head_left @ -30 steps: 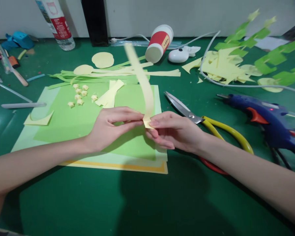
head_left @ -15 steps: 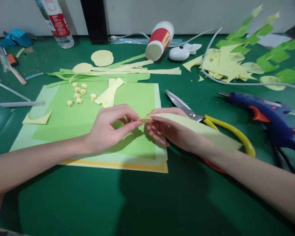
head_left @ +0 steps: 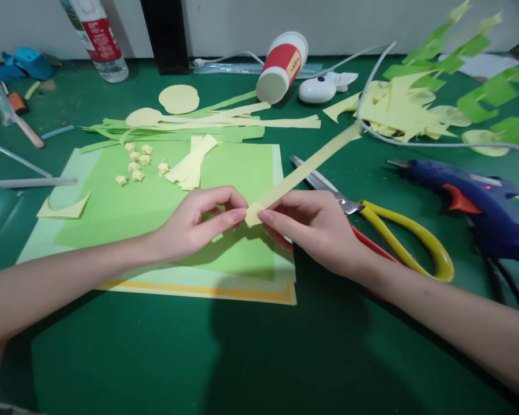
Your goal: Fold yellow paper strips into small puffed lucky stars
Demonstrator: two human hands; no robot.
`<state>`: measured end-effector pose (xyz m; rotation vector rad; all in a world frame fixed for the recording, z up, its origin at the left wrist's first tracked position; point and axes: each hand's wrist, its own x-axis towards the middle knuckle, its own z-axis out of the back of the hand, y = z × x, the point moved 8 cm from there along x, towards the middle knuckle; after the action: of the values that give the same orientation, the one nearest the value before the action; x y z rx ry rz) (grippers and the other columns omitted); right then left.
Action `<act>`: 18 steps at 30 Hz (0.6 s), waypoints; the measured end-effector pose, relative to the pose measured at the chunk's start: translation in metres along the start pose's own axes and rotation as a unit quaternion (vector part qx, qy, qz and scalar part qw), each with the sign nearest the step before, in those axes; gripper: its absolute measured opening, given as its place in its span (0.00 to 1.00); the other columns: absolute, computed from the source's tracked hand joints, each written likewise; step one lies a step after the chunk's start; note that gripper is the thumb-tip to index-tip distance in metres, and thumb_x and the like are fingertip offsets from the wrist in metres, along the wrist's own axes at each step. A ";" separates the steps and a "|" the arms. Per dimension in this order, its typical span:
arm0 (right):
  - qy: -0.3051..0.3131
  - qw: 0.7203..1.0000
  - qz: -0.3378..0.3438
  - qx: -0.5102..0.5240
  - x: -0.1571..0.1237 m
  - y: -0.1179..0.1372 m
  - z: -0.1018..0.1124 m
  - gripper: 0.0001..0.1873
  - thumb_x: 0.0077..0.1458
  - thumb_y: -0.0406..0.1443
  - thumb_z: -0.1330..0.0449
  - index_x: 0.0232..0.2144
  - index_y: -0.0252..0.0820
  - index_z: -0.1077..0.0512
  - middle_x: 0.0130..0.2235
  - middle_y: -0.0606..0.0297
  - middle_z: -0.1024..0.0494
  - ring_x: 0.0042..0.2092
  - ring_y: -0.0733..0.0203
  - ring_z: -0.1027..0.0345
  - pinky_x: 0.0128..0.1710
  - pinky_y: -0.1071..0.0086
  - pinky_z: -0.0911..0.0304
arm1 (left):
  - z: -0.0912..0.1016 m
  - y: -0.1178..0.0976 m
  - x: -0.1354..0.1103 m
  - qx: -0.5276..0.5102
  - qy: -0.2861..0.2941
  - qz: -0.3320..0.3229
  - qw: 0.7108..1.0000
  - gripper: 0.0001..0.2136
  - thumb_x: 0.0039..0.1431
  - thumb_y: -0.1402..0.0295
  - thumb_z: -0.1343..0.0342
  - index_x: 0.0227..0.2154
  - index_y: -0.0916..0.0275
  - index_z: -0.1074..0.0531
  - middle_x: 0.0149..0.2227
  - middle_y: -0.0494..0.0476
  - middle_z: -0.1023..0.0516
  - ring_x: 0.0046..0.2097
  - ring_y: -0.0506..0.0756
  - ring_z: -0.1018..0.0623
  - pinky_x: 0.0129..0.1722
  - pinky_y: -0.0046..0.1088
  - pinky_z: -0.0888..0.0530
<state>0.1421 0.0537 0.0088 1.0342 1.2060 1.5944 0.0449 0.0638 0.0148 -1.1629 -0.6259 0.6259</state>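
Between my two hands is a pale yellow paper strip [head_left: 313, 163], folded at its near end, its long tail slanting up to the right. My left hand [head_left: 199, 222] pinches the left edge of the folded end between thumb and forefinger. On the right edge, my right hand [head_left: 318, 227] pinches the same fold. Both hands are above green paper sheets [head_left: 225, 173]. Several small folded paper stars [head_left: 134, 167] lie on the sheets at the left, beside crossed short yellow strips [head_left: 193, 163].
Scissors [head_left: 398, 230] with yellow and red handles lie by my right hand. A blue glue gun [head_left: 462, 196] rests at the right. Behind are green and yellow strips [head_left: 225, 129], a tipped paper cup [head_left: 282, 66], a white cable [head_left: 419, 146], yellow scraps [head_left: 402, 109] and a bottle [head_left: 104, 43].
The strip's tail has swung from lying over my right wrist to pointing up and away to the right. My right hand has turned, and its thumb now shows on the fold.
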 end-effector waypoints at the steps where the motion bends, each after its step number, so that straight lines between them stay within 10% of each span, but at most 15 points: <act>1: -0.004 1.000 -0.006 -0.001 0.000 0.000 0.001 0.07 0.47 0.31 0.44 0.19 0.37 0.33 0.16 0.71 0.35 0.17 0.73 0.45 0.15 0.77 0.48 | 0.000 0.001 0.000 0.000 0.001 0.005 1.000 0.06 0.57 0.72 0.51 0.26 0.66 0.33 0.23 0.49 0.33 0.26 0.45 0.32 0.25 0.18 0.35; 12: 0.003 0.999 0.012 -0.044 0.000 0.000 0.000 0.11 0.48 0.32 0.46 0.16 0.38 0.36 0.14 0.72 0.37 0.16 0.74 0.46 0.15 0.78 0.48 | -0.002 -0.006 -0.001 0.170 -0.004 -0.028 0.985 0.09 0.57 0.73 0.54 0.23 0.66 0.34 0.23 0.50 0.31 0.26 0.46 0.32 0.27 0.20 0.36; 18: -0.019 0.996 0.045 -0.078 0.000 0.006 0.002 0.13 0.47 0.31 0.46 0.13 0.38 0.38 0.13 0.72 0.39 0.16 0.75 0.49 0.12 0.80 0.52 | -0.002 0.002 -0.001 0.095 0.013 0.019 0.995 0.09 0.58 0.73 0.54 0.24 0.66 0.34 0.23 0.49 0.32 0.27 0.45 0.32 0.28 0.18 0.36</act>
<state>0.1435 0.0537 0.0147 1.0256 1.0053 1.7023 0.0452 0.0624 0.0125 -1.0040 -0.5124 0.6865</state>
